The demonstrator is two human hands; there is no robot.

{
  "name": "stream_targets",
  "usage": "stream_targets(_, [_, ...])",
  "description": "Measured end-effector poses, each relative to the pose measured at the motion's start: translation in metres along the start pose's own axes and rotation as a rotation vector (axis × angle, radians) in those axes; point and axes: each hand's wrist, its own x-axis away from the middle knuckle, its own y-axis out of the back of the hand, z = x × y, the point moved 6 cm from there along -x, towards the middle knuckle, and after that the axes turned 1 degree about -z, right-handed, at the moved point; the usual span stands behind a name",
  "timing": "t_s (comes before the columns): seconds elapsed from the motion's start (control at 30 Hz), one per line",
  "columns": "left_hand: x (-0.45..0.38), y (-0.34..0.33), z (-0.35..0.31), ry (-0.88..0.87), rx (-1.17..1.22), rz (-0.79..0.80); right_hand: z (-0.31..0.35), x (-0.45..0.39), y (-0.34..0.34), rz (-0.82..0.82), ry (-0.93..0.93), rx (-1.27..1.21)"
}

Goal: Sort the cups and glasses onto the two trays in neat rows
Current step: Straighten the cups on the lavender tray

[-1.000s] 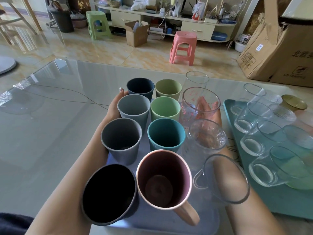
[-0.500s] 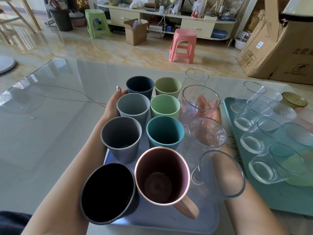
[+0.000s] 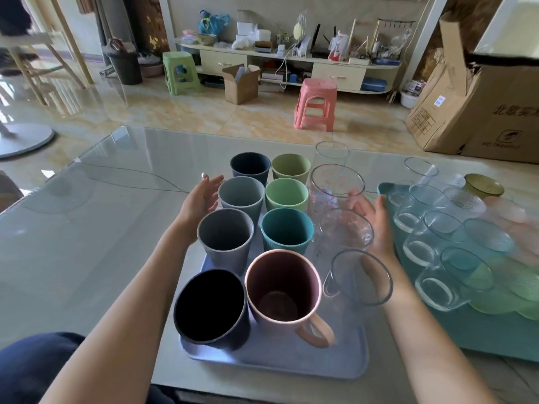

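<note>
A lavender tray (image 3: 280,365) in front of me carries rows of cups: a black cup (image 3: 211,307), a pink mug (image 3: 284,291), grey cups (image 3: 224,236), a teal cup (image 3: 287,230), green cups (image 3: 287,193) and a navy cup (image 3: 250,167). Clear glasses (image 3: 335,185) form its right-hand row. A teal tray (image 3: 481,330) to the right holds several clear and tinted glasses (image 3: 431,249). My left hand (image 3: 201,196) hovers open by the left side of the cups. On the right side my right hand (image 3: 373,217) is open beside the clear glasses, holding nothing.
The trays stand on a glossy glass-topped table (image 3: 87,228). An amber glass bowl (image 3: 482,185) sits behind the teal tray. Beyond the table are a pink stool (image 3: 316,103), a green stool (image 3: 179,71) and large cardboard boxes (image 3: 472,112).
Both hands have come off the sides of the lavender tray and lifted, fingers spread. The camera view has tilted up. The cups have not moved.
</note>
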Motion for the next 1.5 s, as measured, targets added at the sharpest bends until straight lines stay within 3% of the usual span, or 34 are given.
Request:
stream_targets(0.1, [0.019,0.004,-0.014,-0.057,-0.123,-0.023,0.009,0.017,-0.004,0.090,0.046,0.076])
stream_targets(0.23, [0.051,0.000,-0.048,-0.174,-0.247,-0.050,0.030,0.031,-0.003,0.068,0.116,0.266])
stream_targets(0.4, [0.090,0.000,-0.081,-0.253,-0.468,-0.036,0.089,0.071,-0.016,-0.078,0.567,0.528])
stream_targets(0.5, [0.113,-0.007,-0.089,-0.159,-0.752,0.116,0.110,0.109,-0.056,0.056,0.853,0.847])
stream_targets(0.57, [0.125,-0.012,-0.084,-0.048,-0.959,0.274,0.109,0.134,-0.088,0.255,0.914,0.983])
stream_targets(0.67, [0.138,-0.015,-0.070,0.072,-1.159,0.403,0.082,0.161,-0.131,0.652,0.862,1.216])
stream_targets(0.77, [0.140,-0.014,-0.061,0.060,-1.196,0.430,0.051,0.170,-0.147,0.815,0.811,1.511])
stream_targets(0.9, [0.140,-0.015,-0.060,-0.018,-1.239,0.445,0.044,0.173,-0.145,0.762,0.738,1.614])
stream_targets(1.1, [0.137,-0.010,-0.061,0.042,-1.216,0.336,0.043,0.181,-0.134,0.635,0.755,1.828])
stream_targets(1.27, [0.139,-0.017,-0.062,0.031,-1.232,0.338,0.033,0.193,-0.126,0.689,0.752,1.999])
stream_targets(1.5, [0.136,-0.012,-0.075,-0.149,-1.208,0.159,0.026,0.195,-0.123,0.699,0.756,1.971])
